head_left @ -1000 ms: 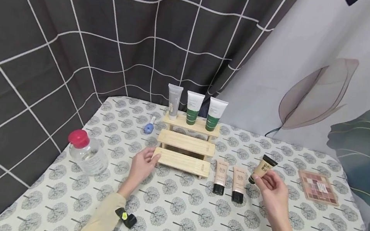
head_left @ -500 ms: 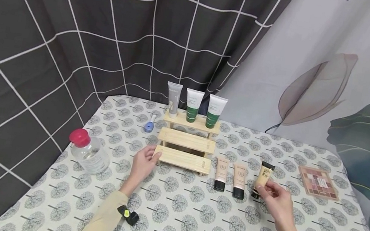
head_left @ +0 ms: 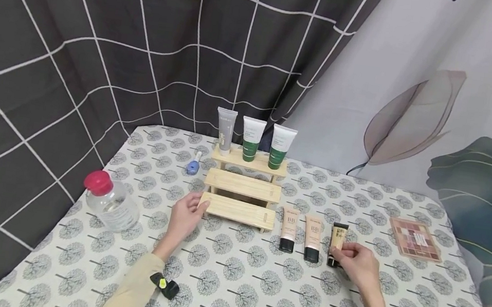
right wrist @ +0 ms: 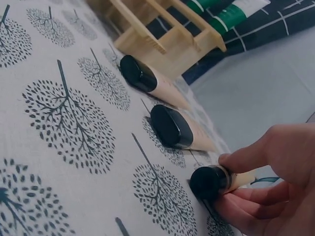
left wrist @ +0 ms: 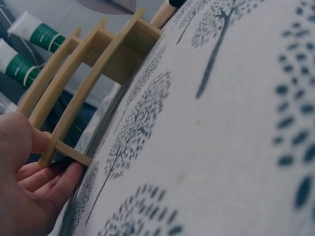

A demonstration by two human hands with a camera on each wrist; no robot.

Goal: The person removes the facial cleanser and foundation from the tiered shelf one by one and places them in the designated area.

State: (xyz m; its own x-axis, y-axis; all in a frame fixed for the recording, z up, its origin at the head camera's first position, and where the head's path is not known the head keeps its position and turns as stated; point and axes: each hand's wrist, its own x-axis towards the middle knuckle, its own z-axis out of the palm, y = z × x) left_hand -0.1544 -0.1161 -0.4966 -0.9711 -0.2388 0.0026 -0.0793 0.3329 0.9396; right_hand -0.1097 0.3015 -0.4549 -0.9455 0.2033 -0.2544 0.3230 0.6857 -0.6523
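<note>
A small gold tube with black ends (head_left: 338,236) lies on the cloth at the right, and my right hand (head_left: 359,264) pinches it between thumb and fingers. Left of it lie two pink BB cream tubes (head_left: 313,232) with black caps, side by side. My left hand (head_left: 183,218) grips the left end of the lowest step of a three-step wooden rack (head_left: 238,210); in the left wrist view the thumb is on top of the board and the fingers are beneath. On the rack's top step stand a grey tube (head_left: 225,131) and two white-and-green tubes (head_left: 251,138).
A clear bottle with a red cap (head_left: 110,205) stands at the left. A blue-and-white small object (head_left: 193,165) lies left of the rack. An eyeshadow palette (head_left: 415,239) lies at the far right. Behind the table hangs a dark checked curtain (head_left: 163,34).
My right hand has lowered the gold tube to the cloth, turning it from a slant to lie parallel with the pink tubes. The left hand keeps its grip on the rack.
</note>
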